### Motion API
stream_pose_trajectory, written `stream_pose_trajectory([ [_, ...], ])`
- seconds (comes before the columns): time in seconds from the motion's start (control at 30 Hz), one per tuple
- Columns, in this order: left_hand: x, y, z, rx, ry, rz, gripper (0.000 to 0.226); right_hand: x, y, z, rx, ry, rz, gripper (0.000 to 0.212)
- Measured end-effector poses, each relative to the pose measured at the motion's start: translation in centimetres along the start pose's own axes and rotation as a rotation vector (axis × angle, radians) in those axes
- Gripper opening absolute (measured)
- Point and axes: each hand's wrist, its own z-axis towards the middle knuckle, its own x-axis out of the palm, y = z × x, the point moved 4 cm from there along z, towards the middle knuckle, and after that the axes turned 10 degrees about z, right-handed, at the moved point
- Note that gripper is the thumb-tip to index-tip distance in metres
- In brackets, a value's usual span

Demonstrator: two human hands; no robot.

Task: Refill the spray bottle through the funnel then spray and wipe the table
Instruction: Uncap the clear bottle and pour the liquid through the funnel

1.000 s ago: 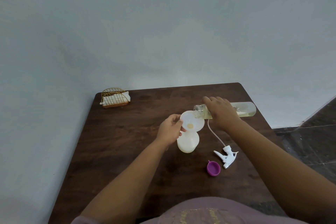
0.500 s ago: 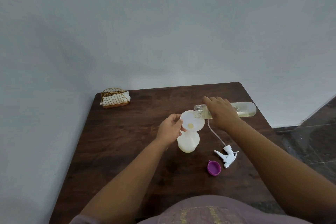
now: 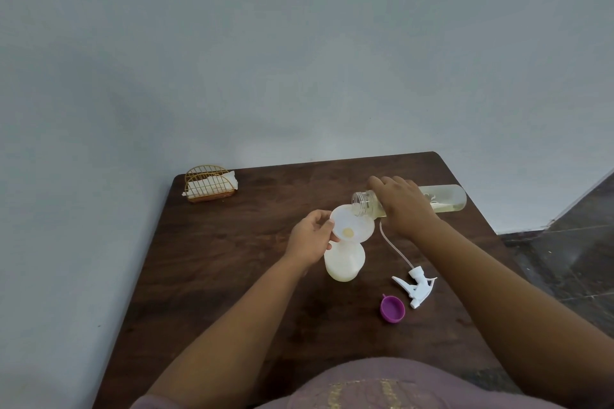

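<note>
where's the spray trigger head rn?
In the head view the white trigger head lies loose on the table, right of the white bottle, just beyond the purple cap, beside the right forearm.

- My left hand (image 3: 310,237) reaches forward on a bare forearm, fingers and thumb curled in a pinch.
- My right hand (image 3: 403,204) sits farther and to the right, palm down, fingers wrapped in a grip.
</note>
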Motion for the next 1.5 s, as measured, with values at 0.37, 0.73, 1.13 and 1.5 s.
stream_pose_trajectory([
  [0.37,-0.12,-0.14,0.02,0.007,0.006,0.0,0.026,0.13,-0.01,0.09,0.007,0.008,-0.01,0.048],
  [0.73,-0.2,-0.13,0.15,0.008,0.007,0.009,0.026,0.46,0.0,0.04,0.004,0.005,0.0,0.049],
  [1.13,-0.25,-0.26,0.22,0.013,0.01,0.019,0.028,0.29,-0.04,0.21,0.01,0.016,-0.006,0.05],
  [1.5,-0.34,-0.27,0.33,0.018,0.008,0.028,0.027,0.39,-0.02,0.15,0.016,0.024,-0.004,0.049],
])
